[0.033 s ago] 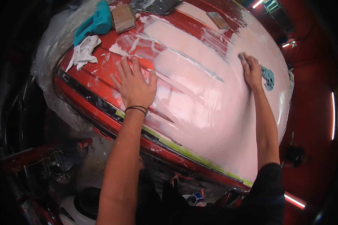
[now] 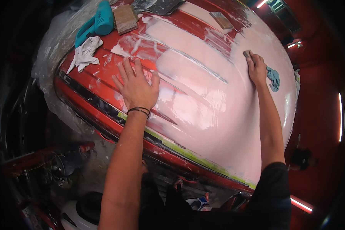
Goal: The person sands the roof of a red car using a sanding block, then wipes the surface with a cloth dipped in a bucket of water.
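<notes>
My left hand (image 2: 138, 88) rests flat with spread fingers on a red car roof (image 2: 203, 103) that is largely coated in smooth pale pink filler. A dark band circles that wrist. Farther right, my right hand (image 2: 258, 69) is closed around a small grey-brown sanding block (image 2: 247, 54) against the pink surface; the palm hides most of the block. Just right of this hand lies a crumpled blue-green cloth (image 2: 273, 79). Up and left of my left hand, a crumpled white rag (image 2: 86, 54) lies on the bare red paint.
A teal handheld power tool (image 2: 103, 19) and a brown block (image 2: 125, 19) sit at the far left, beside a dark sheet (image 2: 161, 5). Another block (image 2: 221, 20) lies farther back. Yellow-green masking tape (image 2: 188, 153) lines the near edge. Clear plastic sheeting (image 2: 51, 65) hangs at left.
My right hand has shifted slightly farther from me with the sanding block. My left hand stays in place.
</notes>
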The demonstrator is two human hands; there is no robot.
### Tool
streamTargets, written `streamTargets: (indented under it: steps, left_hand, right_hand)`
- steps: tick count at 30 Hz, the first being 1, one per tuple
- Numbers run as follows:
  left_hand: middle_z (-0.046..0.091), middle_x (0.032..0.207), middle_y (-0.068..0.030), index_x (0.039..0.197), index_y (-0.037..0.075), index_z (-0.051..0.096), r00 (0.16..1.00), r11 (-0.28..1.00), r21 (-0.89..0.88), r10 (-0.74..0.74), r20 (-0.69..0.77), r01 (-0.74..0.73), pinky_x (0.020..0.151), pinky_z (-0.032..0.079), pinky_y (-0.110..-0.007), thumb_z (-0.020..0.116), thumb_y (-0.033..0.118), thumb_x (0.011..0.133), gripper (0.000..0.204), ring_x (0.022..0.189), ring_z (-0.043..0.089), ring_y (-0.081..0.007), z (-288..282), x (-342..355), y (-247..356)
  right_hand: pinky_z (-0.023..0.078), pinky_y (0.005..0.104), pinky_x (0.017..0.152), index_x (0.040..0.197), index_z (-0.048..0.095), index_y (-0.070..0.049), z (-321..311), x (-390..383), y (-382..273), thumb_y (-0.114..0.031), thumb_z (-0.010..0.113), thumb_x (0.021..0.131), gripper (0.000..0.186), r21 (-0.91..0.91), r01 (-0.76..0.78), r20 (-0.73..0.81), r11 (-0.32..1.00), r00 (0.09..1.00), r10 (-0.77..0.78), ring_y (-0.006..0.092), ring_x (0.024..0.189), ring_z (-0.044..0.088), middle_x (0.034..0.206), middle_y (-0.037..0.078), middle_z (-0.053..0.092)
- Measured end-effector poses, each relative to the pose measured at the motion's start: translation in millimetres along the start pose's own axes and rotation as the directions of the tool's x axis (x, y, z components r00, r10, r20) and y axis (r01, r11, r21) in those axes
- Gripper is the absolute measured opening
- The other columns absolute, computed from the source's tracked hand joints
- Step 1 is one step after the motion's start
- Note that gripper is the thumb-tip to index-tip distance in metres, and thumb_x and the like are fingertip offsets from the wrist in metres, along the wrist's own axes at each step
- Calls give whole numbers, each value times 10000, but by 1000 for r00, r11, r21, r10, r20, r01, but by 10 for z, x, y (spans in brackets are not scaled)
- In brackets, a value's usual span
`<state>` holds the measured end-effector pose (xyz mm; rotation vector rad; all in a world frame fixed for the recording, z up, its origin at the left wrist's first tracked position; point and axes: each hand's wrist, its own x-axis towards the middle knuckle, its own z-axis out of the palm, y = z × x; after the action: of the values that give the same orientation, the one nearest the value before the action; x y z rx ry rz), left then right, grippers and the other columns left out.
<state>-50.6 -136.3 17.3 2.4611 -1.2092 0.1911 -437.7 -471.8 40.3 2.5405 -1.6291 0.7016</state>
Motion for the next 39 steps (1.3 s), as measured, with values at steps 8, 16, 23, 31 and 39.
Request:
streamTargets:
  steps: [8, 16, 23, 31, 39]
  left_hand:
    - [312, 1840, -252, 1727, 82, 448, 1000, 999, 51, -21, 21, 20, 1360, 130, -725, 575, 583, 1078, 829, 1724, 239, -457, 1, 67, -84]
    - [317, 1837, -252, 1724, 72, 450, 999, 998, 63, -12, 39, 10, 1365, 126, -719, 575, 578, 1072, 834, 1724, 234, -459, -41, -1, -46]
    - [314, 1836, -257, 1723, 63, 452, 1000, 1000, 11, -13, 25, 12, 1373, 109, -711, 578, 558, 1064, 834, 1726, 223, -463, 6, 39, -13]
    - [298, 1845, -256, 1735, 69, 433, 999, 999, 41, -35, 22, 34, 1367, 105, -720, 577, 587, 1073, 853, 1730, 216, -457, -58, 18, -51]
    - [301, 1850, -242, 1738, 74, 435, 1000, 999, -23, -22, 19, 22, 1376, 98, -707, 576, 590, 1060, 864, 1732, 224, -443, 41, 48, 9]
  right_hand:
    - [489, 540, 1130, 1448, 778, -188, -441, -1694, -677, -212, 732, 1059, 393, 141, 114, -12, 983, 993, -114, 428, 1284, 653, 1440, 186, 712]
    - [502, 541, 1110, 1447, 780, -205, -443, -1104, -470, -286, 745, 1067, 390, 133, 18, 40, 991, 999, -23, 431, 1275, 646, 1474, 136, 703]
    - [556, 622, 1036, 1466, 753, -200, -66, -508, -330, -379, 685, 1098, 415, -5, -62, -100, 998, 993, 61, 491, 1188, 708, 1409, 198, 728]
    - [457, 549, 1151, 1515, 736, -210, -675, -2072, -1112, -260, 753, 1054, 464, 150, 160, 64, 976, 983, -171, 421, 1341, 603, 1495, 187, 671]
    - [510, 551, 1108, 1491, 742, -216, -120, -377, -967, -305, 711, 1091, 411, 52, 47, -6, 998, 999, -46, 424, 1276, 666, 1484, 130, 692]
